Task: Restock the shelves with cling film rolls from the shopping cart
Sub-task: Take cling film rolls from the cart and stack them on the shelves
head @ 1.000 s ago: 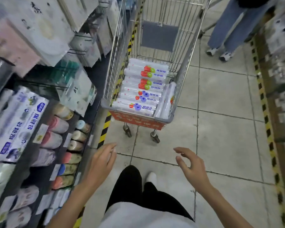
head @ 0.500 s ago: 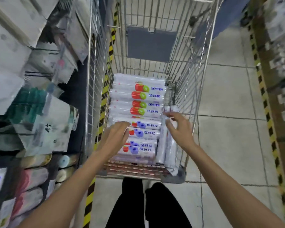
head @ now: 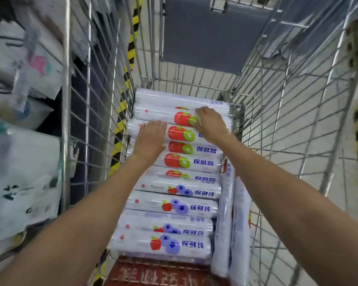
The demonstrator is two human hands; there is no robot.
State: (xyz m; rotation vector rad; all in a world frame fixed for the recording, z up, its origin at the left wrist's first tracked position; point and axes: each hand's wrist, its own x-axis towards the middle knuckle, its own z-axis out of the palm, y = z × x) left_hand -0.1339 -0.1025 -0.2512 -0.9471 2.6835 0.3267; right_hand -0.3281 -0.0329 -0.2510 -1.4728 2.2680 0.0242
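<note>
A wire shopping cart (head: 281, 112) fills the view, with several white cling film rolls lying crosswise in its bottom. The far rolls carry a tomato and kiwi print (head: 182, 148); the near ones carry an apple and blueberry print (head: 165, 243). Two more rolls (head: 232, 219) stand on edge along the cart's right side. My left hand (head: 151, 139) lies flat on the left end of the far tomato rolls. On the right end of the same rolls sits my right hand (head: 210, 123), fingers bent over them. Whether either hand has a grip is unclear.
Store shelving (head: 25, 141) with hanging packaged goods runs along the left, close to the cart's side. Yellow and black hazard tape (head: 122, 112) marks the floor edge by the shelves. A grey child-seat flap (head: 211, 32) hangs at the cart's far end. Tiled floor lies to the right.
I have leaned further over the cart. Both hands moved from the near blueberry rolls forward to the far tomato rolls and now rest on them.
</note>
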